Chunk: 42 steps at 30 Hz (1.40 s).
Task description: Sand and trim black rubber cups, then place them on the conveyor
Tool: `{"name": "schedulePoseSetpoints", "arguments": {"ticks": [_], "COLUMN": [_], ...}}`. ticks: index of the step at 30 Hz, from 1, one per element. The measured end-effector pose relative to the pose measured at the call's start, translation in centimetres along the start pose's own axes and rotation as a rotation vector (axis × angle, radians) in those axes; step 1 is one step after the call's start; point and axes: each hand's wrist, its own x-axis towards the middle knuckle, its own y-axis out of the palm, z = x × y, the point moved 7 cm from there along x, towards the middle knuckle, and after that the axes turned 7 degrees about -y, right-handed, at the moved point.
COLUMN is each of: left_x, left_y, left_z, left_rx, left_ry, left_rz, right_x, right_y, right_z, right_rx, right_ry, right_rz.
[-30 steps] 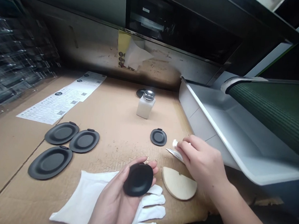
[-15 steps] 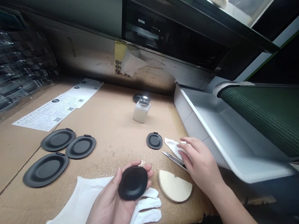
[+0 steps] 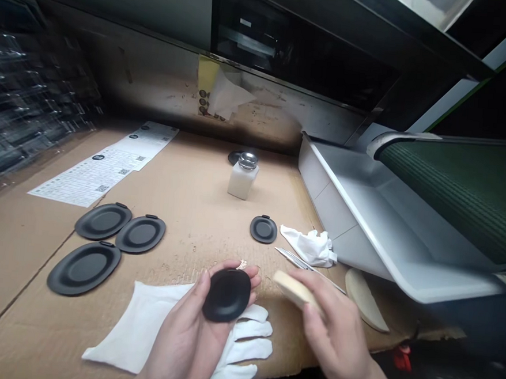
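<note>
Here's the tan cardboard-covered desk filling the view, with a pale grey plastic tray along its right side and a ribbed dark green conveyor belt running just beyond it. Over on the left, a stack of clear plastic trays sits beside the desk. Printed white paper sheets show QR codes, but their small print is too tiny to read. Three large matte black oval plates lie grouped at left, while a smaller black oval plate sits nearer the middle, below a square white bottle with a silver top. Now to the hands! The left hand cups a black rounded oval piece, fingers curled around its edges, over a flat white cloth and a white fabric glove. The right hand pinches a cream round pad between thumb and fingers, near a silver utility knife and a crumpled white tissue.
</note>
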Motion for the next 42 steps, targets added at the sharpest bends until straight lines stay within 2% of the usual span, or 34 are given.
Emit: {"name": "schedulePoseSetpoints", "arguments": {"ticks": [4, 6, 8, 12, 14, 19, 26, 33, 39, 42], "left_x": [-0.2, -0.3, -0.4, -0.3, -0.3, -0.2, -0.1, 0.0, 0.1, 0.0], "left_y": [0.5, 0.8, 1.0, 0.5, 0.3, 0.6, 0.2, 0.5, 0.4, 0.4], "left_z": [-0.1, -0.3, -0.4, -0.5, -0.6, -0.3, -0.5, -0.2, -0.3, -0.4], "left_rx": [0.030, 0.056, 0.074, 0.083, 0.079, 0.079, 0.118, 0.093, 0.136, 0.118], "left_ry": [0.017, 0.030, 0.045, 0.062, 0.075, 0.052, 0.070, 0.033, 0.053, 0.057], "left_rz": [0.006, -0.002, -0.023, -0.101, -0.110, -0.075, -0.075, -0.017, -0.031, -0.032], "right_x": [0.8, 1.2, 2.0, 4.0, 3.9, 1.6, 4.0, 1.7, 4.5, 4.6], "right_y": [2.4, 3.6, 3.8, 2.7, 2.6, 3.7, 2.5, 3.4, 2.7, 2.6], "right_z": [4.3, 4.6, 3.6, 1.8, 2.2, 4.3, 2.5, 4.5, 3.0, 2.9], "right_rx": [-0.083, -0.142, -0.181, -0.235, -0.221, -0.141, -0.253, -0.168, -0.294, -0.267], "right_ry": [-0.317, -0.394, -0.388, -0.335, -0.320, -0.365, -0.297, -0.332, -0.314, -0.274], "right_rz": [-0.087, -0.064, -0.012, 0.009, 0.003, -0.057, -0.021, -0.023, 0.001, -0.019]}}
